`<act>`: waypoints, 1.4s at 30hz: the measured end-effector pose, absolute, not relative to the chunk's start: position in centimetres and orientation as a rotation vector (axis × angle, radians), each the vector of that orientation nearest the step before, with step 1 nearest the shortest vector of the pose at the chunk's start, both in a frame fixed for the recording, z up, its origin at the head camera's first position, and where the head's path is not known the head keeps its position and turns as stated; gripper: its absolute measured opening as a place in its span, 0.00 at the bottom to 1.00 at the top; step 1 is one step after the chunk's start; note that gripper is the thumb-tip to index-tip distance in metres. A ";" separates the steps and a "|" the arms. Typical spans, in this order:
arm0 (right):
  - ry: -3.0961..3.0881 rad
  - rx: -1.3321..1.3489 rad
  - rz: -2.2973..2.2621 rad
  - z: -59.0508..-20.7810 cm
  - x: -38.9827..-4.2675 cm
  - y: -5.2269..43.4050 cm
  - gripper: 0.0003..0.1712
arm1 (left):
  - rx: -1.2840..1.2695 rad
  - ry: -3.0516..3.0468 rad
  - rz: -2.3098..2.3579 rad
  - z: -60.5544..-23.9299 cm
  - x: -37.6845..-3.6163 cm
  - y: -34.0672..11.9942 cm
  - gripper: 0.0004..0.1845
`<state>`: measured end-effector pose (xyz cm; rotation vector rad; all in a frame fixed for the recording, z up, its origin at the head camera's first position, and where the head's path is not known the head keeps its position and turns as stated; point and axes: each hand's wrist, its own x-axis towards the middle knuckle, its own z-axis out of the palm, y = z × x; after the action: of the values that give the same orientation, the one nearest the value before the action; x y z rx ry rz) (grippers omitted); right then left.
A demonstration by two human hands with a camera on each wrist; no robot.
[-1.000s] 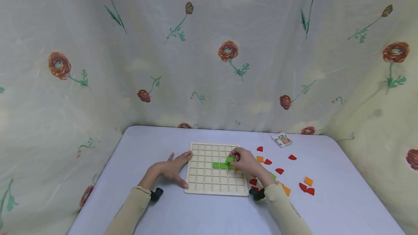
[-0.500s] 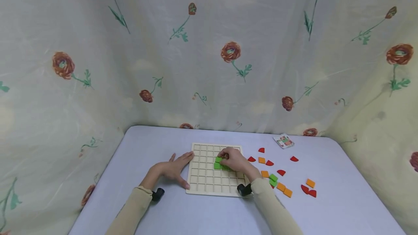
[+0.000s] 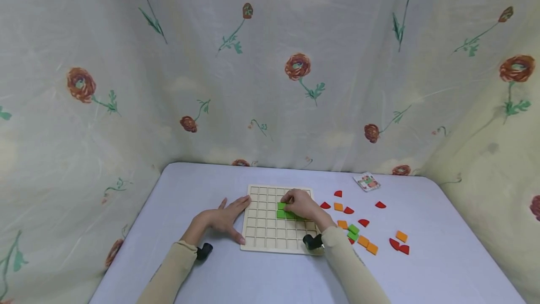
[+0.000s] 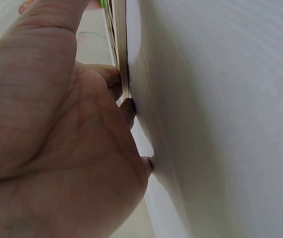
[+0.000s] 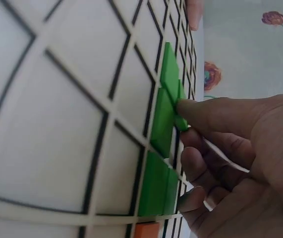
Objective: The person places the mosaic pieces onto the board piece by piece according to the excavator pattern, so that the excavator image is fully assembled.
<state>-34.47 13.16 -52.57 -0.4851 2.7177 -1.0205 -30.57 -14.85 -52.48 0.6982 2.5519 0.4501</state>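
A wooden grid board (image 3: 263, 233) lies on the pale table. Several green tiles (image 3: 291, 216) sit in a row in its cells, also seen close up in the right wrist view as green tiles (image 5: 163, 116). My right hand (image 3: 290, 202) is over the board, thumb and curled fingers pinching a green tile (image 3: 281, 206) just above the row's left end. The thumb (image 5: 215, 111) touches that tile's edge. My left hand (image 3: 225, 219) lies flat at the board's left edge, fingers straight, and its palm (image 4: 57, 148) rests against the board edge (image 4: 122, 54).
Loose red, orange and green tiles (image 3: 363, 240) are scattered on the table to the right of the board. A small picture card (image 3: 366, 181) lies at the back right. An orange tile (image 5: 146, 230) sits beside the green row. Flowered cloth walls surround the table (image 3: 443, 257).
My right hand has moved left across the board with the green tile, from the row's right end to its left end. The left hand has stayed put.
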 end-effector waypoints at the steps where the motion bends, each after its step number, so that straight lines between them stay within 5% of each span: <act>1: 2.706 -0.462 -1.027 -52.5 -34.5 13.1 0.10 | 0.702 2.554 0.452 -52.5 -30.6 -14.8 0.67; 42: 2.733 -0.408 -1.080 -52.3 -34.2 13.2 0.09 | 0.685 2.552 0.459 -52.8 -30.7 -14.9 0.68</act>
<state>-34.25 13.24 -52.30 -0.4079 2.7329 -1.0797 -30.73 -14.94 -52.78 0.6848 2.5523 0.4590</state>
